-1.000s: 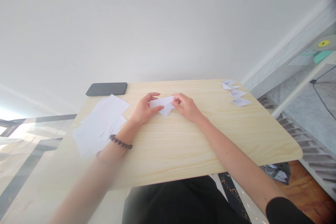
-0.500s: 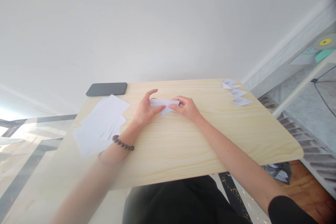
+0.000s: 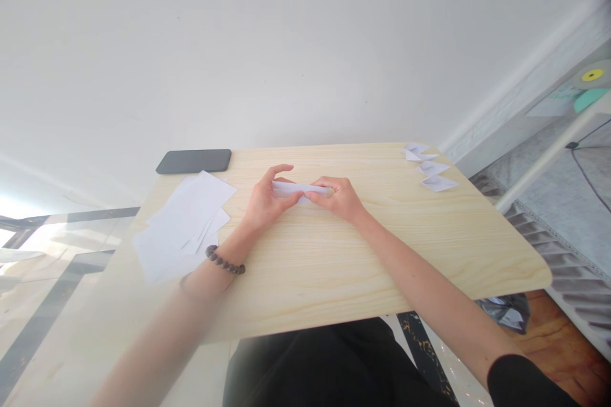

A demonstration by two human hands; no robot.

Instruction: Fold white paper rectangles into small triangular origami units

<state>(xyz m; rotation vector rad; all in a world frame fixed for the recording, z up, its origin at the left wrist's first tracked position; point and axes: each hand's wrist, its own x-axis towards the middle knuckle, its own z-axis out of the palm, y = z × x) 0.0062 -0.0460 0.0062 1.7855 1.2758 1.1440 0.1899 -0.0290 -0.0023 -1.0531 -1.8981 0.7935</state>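
Note:
A folded white paper [image 3: 289,187] is held over the middle of the table between both hands. My left hand [image 3: 267,200] grips its left end, thumb along the near side and index finger raised and curved above it. My right hand [image 3: 340,197] pinches the right end between thumb and fingers. Both thumb tips nearly meet at the paper's near edge. Part of the paper is hidden behind the thumbs and fingers. A beaded bracelet [image 3: 224,261] circles my left wrist.
Loose white paper sheets [image 3: 186,222] lie overlapping on the table's left side, with a black phone [image 3: 193,161] behind them. Several folded paper pieces [image 3: 438,183] sit in a row at the back right of the wooden table [image 3: 324,280]. A white wall [image 3: 286,63] rises behind.
The folded paper has tipped, so its broad face now shows as a narrower strip. The thumbs have come closer together. The other papers and the phone have stayed put.

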